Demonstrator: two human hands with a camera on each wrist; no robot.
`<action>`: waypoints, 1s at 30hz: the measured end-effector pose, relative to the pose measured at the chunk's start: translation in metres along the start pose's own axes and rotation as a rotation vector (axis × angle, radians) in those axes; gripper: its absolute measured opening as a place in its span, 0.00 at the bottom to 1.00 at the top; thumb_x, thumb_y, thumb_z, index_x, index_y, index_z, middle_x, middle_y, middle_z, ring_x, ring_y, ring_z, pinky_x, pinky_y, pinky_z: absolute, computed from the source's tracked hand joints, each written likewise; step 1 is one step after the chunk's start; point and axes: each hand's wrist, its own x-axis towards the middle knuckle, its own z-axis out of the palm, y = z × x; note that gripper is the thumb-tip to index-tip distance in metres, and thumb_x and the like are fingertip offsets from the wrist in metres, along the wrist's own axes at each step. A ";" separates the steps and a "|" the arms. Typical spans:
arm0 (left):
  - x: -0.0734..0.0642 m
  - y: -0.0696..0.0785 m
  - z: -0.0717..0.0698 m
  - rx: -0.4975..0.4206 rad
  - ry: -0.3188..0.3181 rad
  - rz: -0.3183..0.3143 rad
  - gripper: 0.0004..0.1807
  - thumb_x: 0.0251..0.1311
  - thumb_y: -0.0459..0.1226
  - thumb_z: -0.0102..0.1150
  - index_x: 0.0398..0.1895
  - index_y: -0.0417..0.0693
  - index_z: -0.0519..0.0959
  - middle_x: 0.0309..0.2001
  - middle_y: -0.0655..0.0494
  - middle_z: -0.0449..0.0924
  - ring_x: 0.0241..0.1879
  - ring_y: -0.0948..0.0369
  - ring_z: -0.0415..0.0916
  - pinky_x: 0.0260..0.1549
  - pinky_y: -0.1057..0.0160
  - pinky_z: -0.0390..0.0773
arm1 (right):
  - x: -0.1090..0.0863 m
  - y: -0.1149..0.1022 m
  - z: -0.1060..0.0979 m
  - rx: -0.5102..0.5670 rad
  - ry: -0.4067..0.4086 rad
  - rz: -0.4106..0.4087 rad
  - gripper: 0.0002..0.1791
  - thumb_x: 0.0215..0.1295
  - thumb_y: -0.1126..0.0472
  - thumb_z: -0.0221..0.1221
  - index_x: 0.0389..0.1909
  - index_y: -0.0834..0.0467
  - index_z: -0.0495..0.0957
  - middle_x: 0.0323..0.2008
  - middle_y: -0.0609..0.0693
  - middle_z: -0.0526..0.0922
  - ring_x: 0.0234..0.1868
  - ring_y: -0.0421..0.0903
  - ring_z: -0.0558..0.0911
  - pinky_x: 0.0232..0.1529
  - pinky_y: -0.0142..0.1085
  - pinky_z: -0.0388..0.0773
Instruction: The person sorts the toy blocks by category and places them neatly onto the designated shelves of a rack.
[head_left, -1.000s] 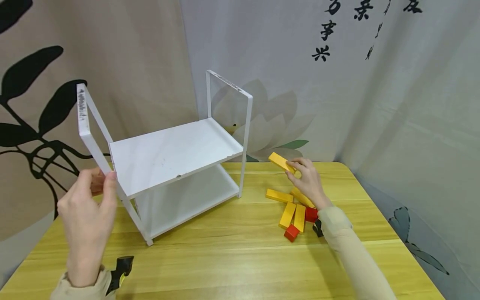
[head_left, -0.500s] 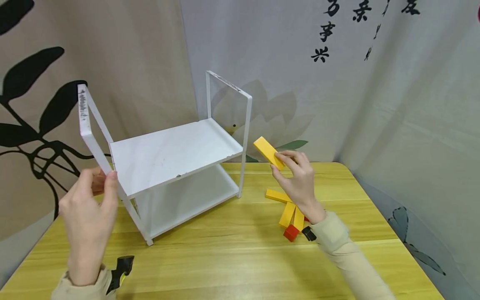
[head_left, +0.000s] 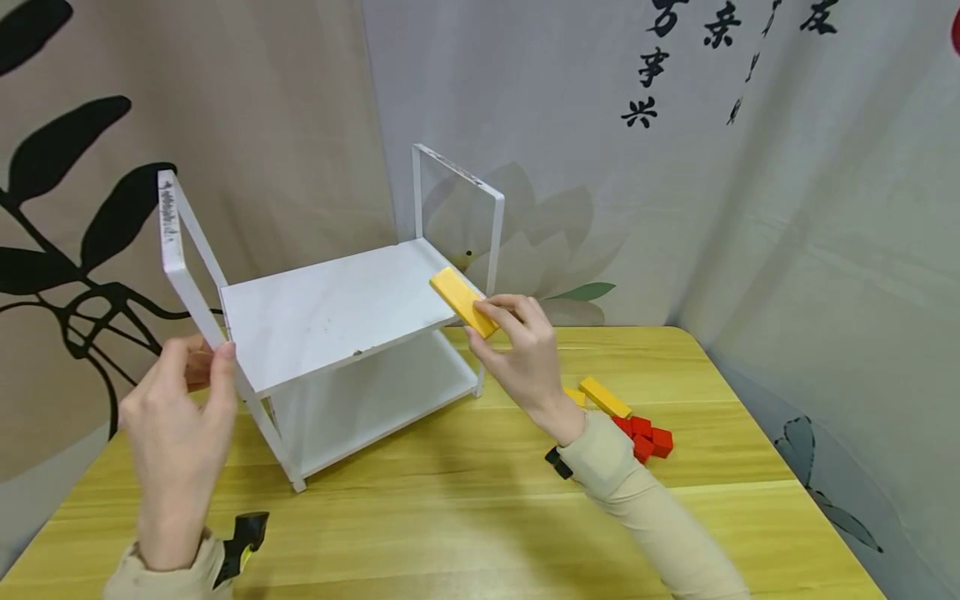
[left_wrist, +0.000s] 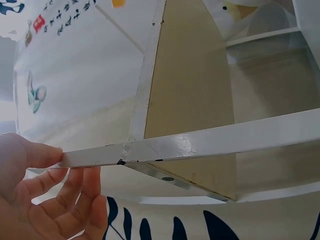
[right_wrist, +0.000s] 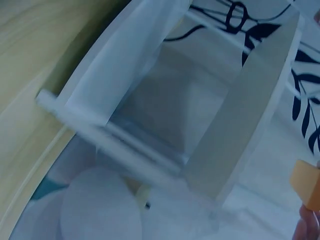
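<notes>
A white two-tier shelf (head_left: 330, 312) stands at the left of the wooden table. My left hand (head_left: 180, 408) pinches its near left upright between thumb and fingers; the left wrist view shows the fingertips on the white bar (left_wrist: 95, 156). In my right hand (head_left: 525, 354) a yellow wooden block (head_left: 459, 298) is pinched at its near end. The block is tilted and overlaps the right end of the upper tier in the head view. At the right edge of the right wrist view, part of the block (right_wrist: 306, 184) shows above a fingertip.
A yellow block (head_left: 604, 397) and several red cubes (head_left: 642, 437) lie on the wooden table (head_left: 420, 533) at the right, partly behind the right forearm. A printed curtain (head_left: 570, 108) hangs close behind the table.
My right hand has carried the yellow block up and leftward, from over the pile to the shelf's right end. More red cubes now show. The left hand keeps its grip on the upright.
</notes>
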 end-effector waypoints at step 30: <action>0.000 -0.002 0.002 -0.015 0.011 0.004 0.15 0.63 0.36 0.55 0.39 0.27 0.75 0.31 0.31 0.81 0.31 0.95 0.55 0.34 0.84 0.59 | 0.028 -0.119 0.102 -0.116 -0.307 0.106 0.12 0.53 0.51 0.67 0.34 0.55 0.86 0.32 0.46 0.85 0.29 0.37 0.80 0.30 0.19 0.69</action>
